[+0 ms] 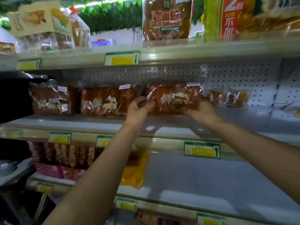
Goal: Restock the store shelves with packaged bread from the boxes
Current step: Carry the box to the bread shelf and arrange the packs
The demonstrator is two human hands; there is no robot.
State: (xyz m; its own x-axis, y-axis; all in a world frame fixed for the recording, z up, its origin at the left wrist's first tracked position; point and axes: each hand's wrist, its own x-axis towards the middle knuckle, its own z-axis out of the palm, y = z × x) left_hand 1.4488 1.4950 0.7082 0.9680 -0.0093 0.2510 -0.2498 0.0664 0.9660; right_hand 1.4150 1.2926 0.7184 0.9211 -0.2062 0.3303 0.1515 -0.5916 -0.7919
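A clear-wrapped brown bread loaf (pixel 173 99) with white lettering stands on the middle shelf (pixel 243 117). My left hand (pixel 138 107) grips its left end, and my right hand (pixel 201 109) holds its lower right end from below. Two more loaves of the same kind, one (pixel 107 101) just left of it and another (pixel 50 100) further left, stand in the same row. Small bread packs (pixel 227 97) lie against the back panel to the right.
The top shelf carries an "Old Bread" bag (pixel 167 18), a boxed loaf (pixel 43 25) and a red-and-yellow pack (pixel 230 18). The lower shelf (pixel 211 179) holds red packs (pixel 61 158) and a yellow bag (pixel 134 169). A dark object (pixel 14 96) blocks the left edge.
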